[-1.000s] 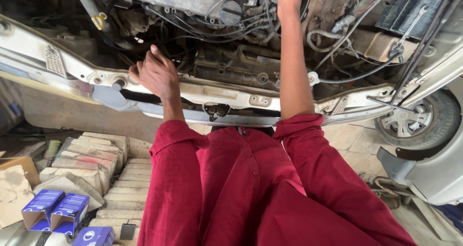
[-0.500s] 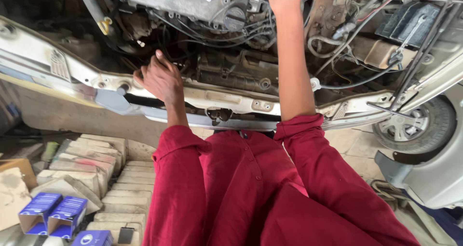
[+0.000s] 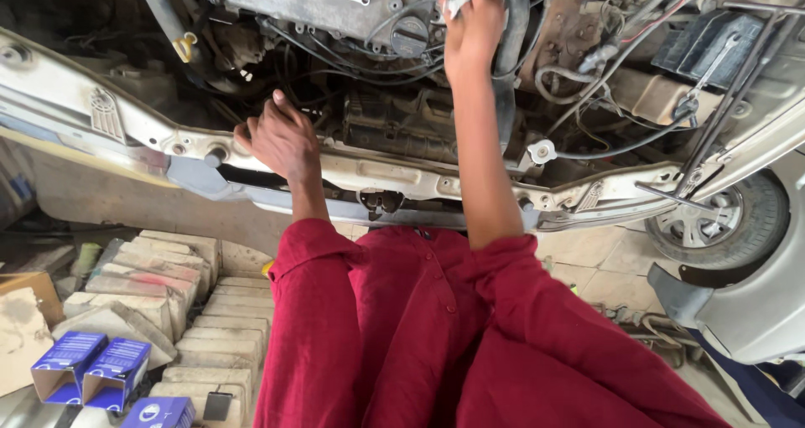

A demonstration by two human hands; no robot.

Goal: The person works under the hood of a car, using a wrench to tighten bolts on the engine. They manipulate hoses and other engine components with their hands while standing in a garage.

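clothing: dark red buttoned garment | sleeves: red, pushed up | hands: bare

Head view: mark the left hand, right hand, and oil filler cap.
left hand [image 3: 281,141], head view, back of the hand by the front crossmember.
right hand [image 3: 474,21], head view, back of the hand over the engine.
oil filler cap [image 3: 410,36], head view, cap top.

The front crossmember is showing as painted metal, off-white, chipped and dulled with grime. Above it, the engine cover is looking like bare cast metal, matt and dusty, with a glossy black plastic cap sitting at its right end. Hoses beside that cap are appearing as matt black rubber. Below the crossmember, red sleeves are hanging in soft, matt woven cloth. Left of the sleeves, rough grey stone blocks are lying beside smooth blue cardboard boxes.
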